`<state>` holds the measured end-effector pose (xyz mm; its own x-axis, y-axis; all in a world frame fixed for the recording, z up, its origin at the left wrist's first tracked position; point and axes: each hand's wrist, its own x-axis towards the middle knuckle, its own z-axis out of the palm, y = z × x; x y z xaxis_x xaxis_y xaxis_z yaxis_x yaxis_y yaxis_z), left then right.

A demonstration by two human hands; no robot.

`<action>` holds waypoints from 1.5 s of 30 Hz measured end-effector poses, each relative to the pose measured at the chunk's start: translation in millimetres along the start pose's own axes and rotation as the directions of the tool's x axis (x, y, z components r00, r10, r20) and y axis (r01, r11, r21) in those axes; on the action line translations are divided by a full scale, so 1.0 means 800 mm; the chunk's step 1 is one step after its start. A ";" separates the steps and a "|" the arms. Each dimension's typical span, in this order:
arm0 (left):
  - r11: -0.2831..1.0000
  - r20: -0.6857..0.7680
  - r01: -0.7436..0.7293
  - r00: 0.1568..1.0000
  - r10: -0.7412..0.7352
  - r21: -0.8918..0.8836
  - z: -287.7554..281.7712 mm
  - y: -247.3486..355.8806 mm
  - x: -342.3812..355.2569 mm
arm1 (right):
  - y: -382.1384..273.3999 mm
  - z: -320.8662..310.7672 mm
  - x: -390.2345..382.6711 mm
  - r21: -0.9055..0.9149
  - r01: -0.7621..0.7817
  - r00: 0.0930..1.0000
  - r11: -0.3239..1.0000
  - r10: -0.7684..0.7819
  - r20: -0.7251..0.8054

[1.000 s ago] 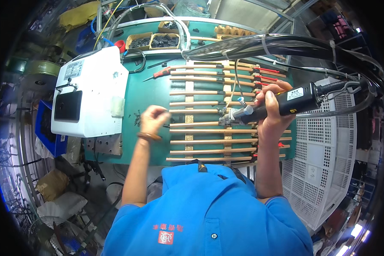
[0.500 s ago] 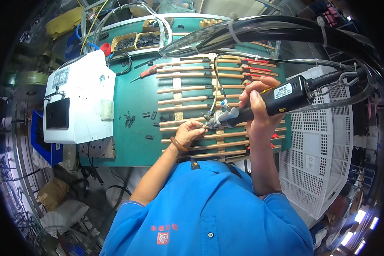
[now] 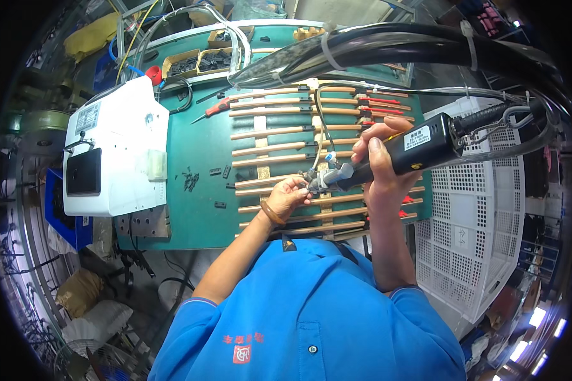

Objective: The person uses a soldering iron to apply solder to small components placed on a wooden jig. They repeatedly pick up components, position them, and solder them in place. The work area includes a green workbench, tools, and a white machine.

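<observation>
My right hand (image 3: 388, 159) is wrapped round a black powered screwdriver (image 3: 422, 145), which lies nearly level with its metal nose (image 3: 329, 178) toward the left. At the tip of that nose, my left hand (image 3: 289, 198) has its fingers pinched together; whatever is between them is too small to make out. Beneath both hands lie several copper-coloured rods (image 3: 267, 152) in rows across light wooden strips (image 3: 260, 130). Small black blocks (image 3: 307, 129) sit along some rods, and red pieces (image 3: 382, 101) are at the right ends of others.
A white machine (image 3: 117, 152) stands left on the green table (image 3: 194, 222). Loose screws (image 3: 190, 180), black blocks (image 3: 220, 171) and a red-handled screwdriver (image 3: 217, 108) lie near it. Thick black cables (image 3: 388, 47) arch overhead. A white plastic crate (image 3: 461, 222) stands right; cardboard boxes (image 3: 181, 65) hold black parts behind.
My left hand has shifted slightly right, closer against the screwdriver's nose. The powered screwdriver stays almost in place in my right hand. The whole view has moved a little.
</observation>
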<state>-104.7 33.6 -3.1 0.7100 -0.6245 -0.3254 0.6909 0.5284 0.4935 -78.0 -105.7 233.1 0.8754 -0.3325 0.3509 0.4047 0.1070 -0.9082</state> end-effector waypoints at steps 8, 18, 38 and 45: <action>0.985 0.098 0.089 0.992 -0.075 -0.150 -0.007 0.000 -0.013 | -0.002 0.001 -0.004 -0.016 0.039 0.999 0.999 -0.039 0.035; 0.995 -0.145 -0.040 0.989 0.027 -0.089 0.009 -0.006 -0.020 | 0.001 0.009 -0.008 -0.031 0.073 0.996 0.997 -0.071 0.062; 0.989 -0.167 0.127 0.980 -0.113 0.080 0.018 0.030 -0.035 | -0.004 -0.039 0.002 -0.053 0.019 0.998 0.998 -0.023 -0.066; 0.679 -0.054 -0.164 0.956 0.288 0.716 0.009 0.002 -0.002 | -0.005 -0.034 0.000 -0.078 0.024 0.999 0.997 -0.027 -0.039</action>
<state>-105.7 31.5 4.2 0.8851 -0.4138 -0.2130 0.2555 0.0494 0.9655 -86.8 -131.3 230.6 0.8533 -0.3715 0.3658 0.4033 0.0258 -0.9147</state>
